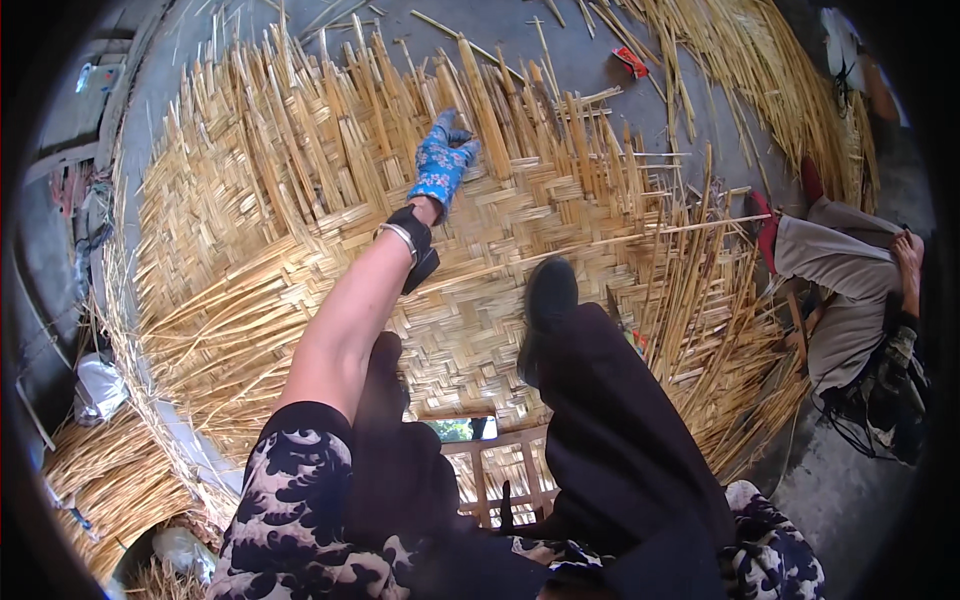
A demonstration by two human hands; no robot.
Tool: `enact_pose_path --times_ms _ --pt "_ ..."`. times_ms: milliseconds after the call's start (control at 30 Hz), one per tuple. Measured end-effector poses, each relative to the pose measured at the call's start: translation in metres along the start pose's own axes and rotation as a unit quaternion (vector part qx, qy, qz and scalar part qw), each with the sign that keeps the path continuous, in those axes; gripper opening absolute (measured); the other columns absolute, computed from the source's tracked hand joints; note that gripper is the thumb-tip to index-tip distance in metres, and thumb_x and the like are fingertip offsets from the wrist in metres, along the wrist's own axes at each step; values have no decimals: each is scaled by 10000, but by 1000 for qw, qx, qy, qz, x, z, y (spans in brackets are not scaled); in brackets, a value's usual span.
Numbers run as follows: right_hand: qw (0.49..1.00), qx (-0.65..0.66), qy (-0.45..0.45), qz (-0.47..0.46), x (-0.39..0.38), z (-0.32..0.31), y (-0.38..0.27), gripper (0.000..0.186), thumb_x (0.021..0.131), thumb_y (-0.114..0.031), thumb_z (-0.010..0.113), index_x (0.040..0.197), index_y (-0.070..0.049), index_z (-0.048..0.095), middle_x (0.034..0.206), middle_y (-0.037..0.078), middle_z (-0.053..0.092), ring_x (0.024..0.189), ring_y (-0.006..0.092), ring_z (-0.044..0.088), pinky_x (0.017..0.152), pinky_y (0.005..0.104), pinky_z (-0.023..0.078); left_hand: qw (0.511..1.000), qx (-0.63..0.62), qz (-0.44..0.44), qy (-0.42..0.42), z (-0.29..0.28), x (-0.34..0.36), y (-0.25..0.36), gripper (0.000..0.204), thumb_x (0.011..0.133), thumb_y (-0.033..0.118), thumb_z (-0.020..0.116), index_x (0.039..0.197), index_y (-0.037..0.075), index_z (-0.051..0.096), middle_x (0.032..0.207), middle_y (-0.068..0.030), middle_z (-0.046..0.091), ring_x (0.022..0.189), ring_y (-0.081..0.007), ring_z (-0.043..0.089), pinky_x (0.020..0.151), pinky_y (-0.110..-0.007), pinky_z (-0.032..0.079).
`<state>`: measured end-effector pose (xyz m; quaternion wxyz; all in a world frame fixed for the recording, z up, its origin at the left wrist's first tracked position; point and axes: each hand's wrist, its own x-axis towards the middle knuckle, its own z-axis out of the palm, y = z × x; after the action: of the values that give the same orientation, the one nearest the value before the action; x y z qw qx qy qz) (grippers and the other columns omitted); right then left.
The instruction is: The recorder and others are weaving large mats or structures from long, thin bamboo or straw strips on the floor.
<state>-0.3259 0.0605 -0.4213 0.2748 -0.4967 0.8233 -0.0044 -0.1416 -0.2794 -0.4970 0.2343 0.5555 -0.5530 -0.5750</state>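
My left hand (pixel 443 160), in a blue flowered glove, reaches out over a large woven mat (pixel 470 235) of flat straw-coloured strips. Its fingers are spread from the thumb, close to the loose upright strip ends (pixel 485 110) along the mat's far side. Nothing shows in its grasp, and the fingertips are small and partly hidden. A dark band circles the left wrist. My right hand is out of sight; only a patterned sleeve (pixel 770 540) shows at the lower right. One dark shoe (pixel 551 295) of mine rests on the mat.
At the right sits another person (pixel 845 260) in grey trousers, by the mat's edge. Bundles of loose strips lie at the far right (pixel 760 60) and lower left (pixel 110 465). A red packet (pixel 630 62) lies on the grey floor (pixel 580 40). A white bag (pixel 98 388) stands left.
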Motion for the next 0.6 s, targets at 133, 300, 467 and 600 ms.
enact_pose_path --times_ms 133,300,467,600 --pt "1000 1 -5 29 -14 8 5 437 769 -177 523 1174 -64 407 1104 154 475 1016 307 452 840 380 369 996 80 45 17 7 -15 6 571 698 131 623 1215 68 388 951 -140 586 864 -221 564 755 -306 445" --pt "997 6 3 78 -22 8 16 412 769 -175 514 1158 -74 424 1062 154 497 977 311 475 809 385 391 951 226 198 71 7 -49 5 391 728 140 586 1096 56 484 897 -142 590 834 -243 572 722 -315 452" --pt "992 8 27 123 -34 12 28 388 770 -172 506 1142 -83 441 1019 154 519 939 315 498 777 391 412 834 452 194 -248 14 -133 5 221 741 216 595 912 78 576 859 -129 592 774 -277 570 687 -337 459" --pt "994 34 80 68 -32 32 32 389 787 -232 473 1151 -106 418 975 157 539 853 320 535 694 397 432 803 458 338 -178 -23 -144 -70 195 756 195 567 922 95 583 914 -124 590 846 -286 565 722 -356 448"
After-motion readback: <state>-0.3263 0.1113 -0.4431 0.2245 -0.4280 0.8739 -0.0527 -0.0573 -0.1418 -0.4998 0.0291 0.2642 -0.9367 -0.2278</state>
